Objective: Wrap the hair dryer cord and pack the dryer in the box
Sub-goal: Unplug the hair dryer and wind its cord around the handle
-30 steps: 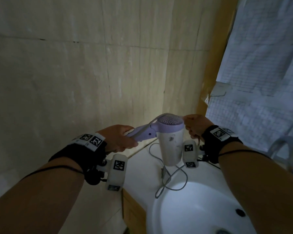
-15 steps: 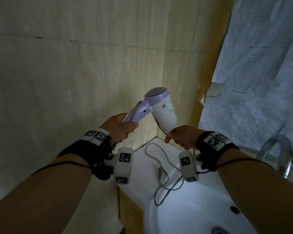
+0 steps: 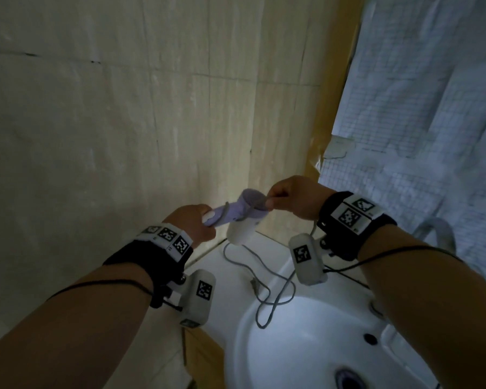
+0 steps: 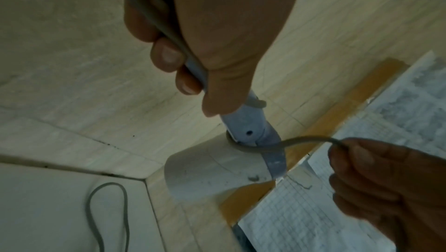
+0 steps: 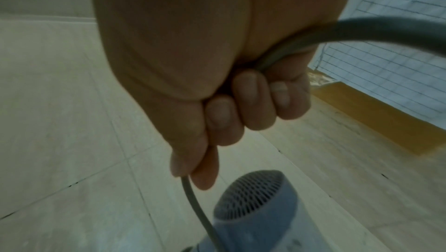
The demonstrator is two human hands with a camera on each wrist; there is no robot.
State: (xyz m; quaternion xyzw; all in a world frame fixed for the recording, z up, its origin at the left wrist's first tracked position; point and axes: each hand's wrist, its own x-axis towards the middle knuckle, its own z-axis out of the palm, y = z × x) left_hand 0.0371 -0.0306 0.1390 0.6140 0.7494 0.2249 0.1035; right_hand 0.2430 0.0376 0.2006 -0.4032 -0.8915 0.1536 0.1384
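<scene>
A lilac and white hair dryer (image 3: 243, 217) hangs in the air over the corner of the sink counter, nozzle pointing down. My left hand (image 3: 192, 224) grips its folding handle (image 4: 243, 122). My right hand (image 3: 289, 196) pinches the grey cord (image 4: 306, 139) just right of the dryer's rear grille (image 5: 251, 193). One turn of cord lies around the joint of handle and body. The rest of the cord (image 3: 267, 293) trails down in loose loops onto the counter and into the basin. No box is in view.
A white sink (image 3: 306, 346) with its drain lies below my hands, a metal tap (image 3: 438, 231) at its right. Beige tiled walls stand close behind and to the left. A checked curtain (image 3: 421, 122) hangs at the right, a wooden cabinet edge (image 3: 199, 352) beneath the counter.
The dryer has come down from its raised position with the nozzle now pointing down. My right hand has gone from below the dryer up to its rear, carrying the cord around it.
</scene>
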